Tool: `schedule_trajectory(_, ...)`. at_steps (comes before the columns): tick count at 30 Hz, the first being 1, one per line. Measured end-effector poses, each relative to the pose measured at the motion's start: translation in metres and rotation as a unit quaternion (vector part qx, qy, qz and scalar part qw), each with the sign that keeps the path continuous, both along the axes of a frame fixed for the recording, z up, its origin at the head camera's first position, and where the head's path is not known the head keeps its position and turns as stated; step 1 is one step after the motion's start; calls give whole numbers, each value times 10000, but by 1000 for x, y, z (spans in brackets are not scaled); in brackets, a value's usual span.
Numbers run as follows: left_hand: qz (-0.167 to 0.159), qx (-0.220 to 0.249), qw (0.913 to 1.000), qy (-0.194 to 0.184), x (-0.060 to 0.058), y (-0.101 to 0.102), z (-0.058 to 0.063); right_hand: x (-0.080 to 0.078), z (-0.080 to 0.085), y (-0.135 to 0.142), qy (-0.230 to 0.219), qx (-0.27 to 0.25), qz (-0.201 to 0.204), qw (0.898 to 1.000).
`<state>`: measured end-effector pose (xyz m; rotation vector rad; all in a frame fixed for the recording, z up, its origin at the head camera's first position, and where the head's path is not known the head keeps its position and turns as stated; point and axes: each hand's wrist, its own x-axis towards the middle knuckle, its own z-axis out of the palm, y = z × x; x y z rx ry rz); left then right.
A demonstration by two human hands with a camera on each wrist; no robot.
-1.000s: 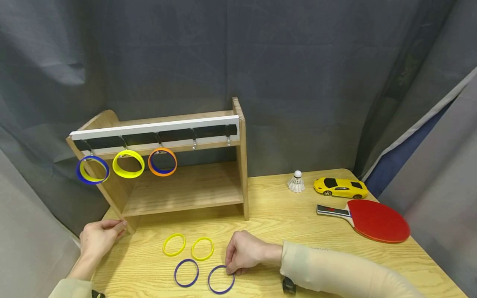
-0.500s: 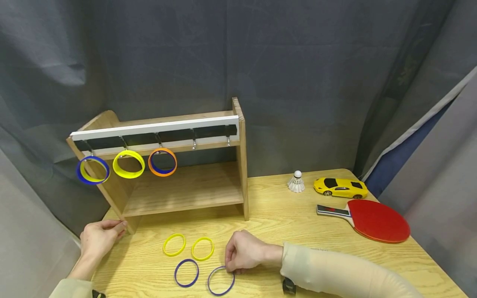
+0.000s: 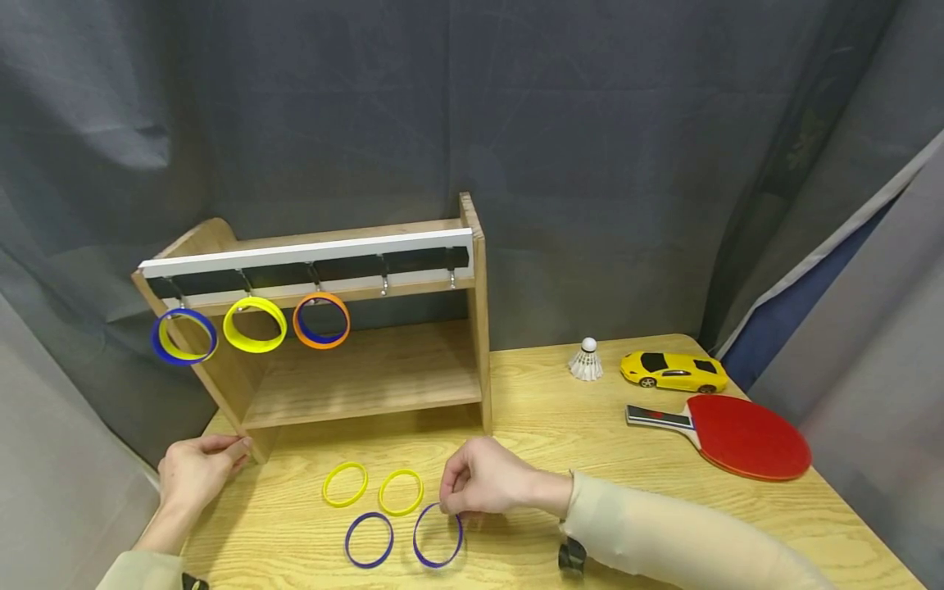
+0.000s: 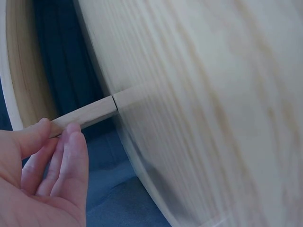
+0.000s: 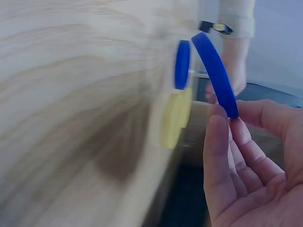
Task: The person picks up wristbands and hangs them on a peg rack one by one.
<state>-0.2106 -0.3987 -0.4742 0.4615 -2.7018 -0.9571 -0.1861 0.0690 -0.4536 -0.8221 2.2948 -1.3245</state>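
Observation:
My right hand [image 3: 487, 478] pinches a blue wristband [image 5: 215, 71] between thumb and fingertips. In the right wrist view the band stands up from the fingertips, off the tabletop. My left hand [image 3: 195, 474] holds the lower front end of the wooden rack's side panel [image 3: 221, 393], its thumb and fingers on the wood in the left wrist view. Left of my right hand lie another blue wristband [image 3: 366, 566] and two yellow wristbands [image 3: 341, 504]. From the rack's hooks hang a blue-and-yellow pair [image 3: 156, 340], a yellow band [image 3: 254, 347] and an orange-and-blue pair [image 3: 319, 344].
Two bare hooks [image 3: 384, 287] are on the right part of the rack's rail. To the right on the table [image 3: 538, 426] are a shuttlecock [image 3: 587, 362], a yellow toy car [image 3: 674, 373] and a red table tennis bat [image 3: 748, 437]. Dark curtains [image 3: 575, 164] hang behind.
My right hand has risen slightly and moved away from the table's near edge, carrying the blue wristband up with it. The left hand has stayed on the rack.

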Motion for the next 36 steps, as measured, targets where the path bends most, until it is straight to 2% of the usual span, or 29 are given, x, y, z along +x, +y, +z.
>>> schedule_trajectory(6, 43, -26, 9999, 90, 0, 0, -1, -3, 19, -3, -50, -562, -38, 9984)
schedule_trajectory(11, 57, -46, 9999, 142, -1, 0, -2, -7, 40, -6, 42, -891, -273, 9956)
schedule_trajectory(17, 87, -55, 9999, 139, -1, -1, -3, -12, 70, -7, -211, -1606, -700, 9843)
schedule_trajectory(26, 86, -29, 9997, 214, -1, -1, -4, -19, 99, -7, -399, -2804, -1099, 9527)
schedule_trajectory(31, 64, -59, 9996, 254, -1, -1, -4, -23, 115, -12, -491, -3486, -1480, 9242)
schedule_trajectory(36, 47, -52, 9997, 214, -1, -1, -4, -29, 126, -17, -836, -4018, -1759, 8948)
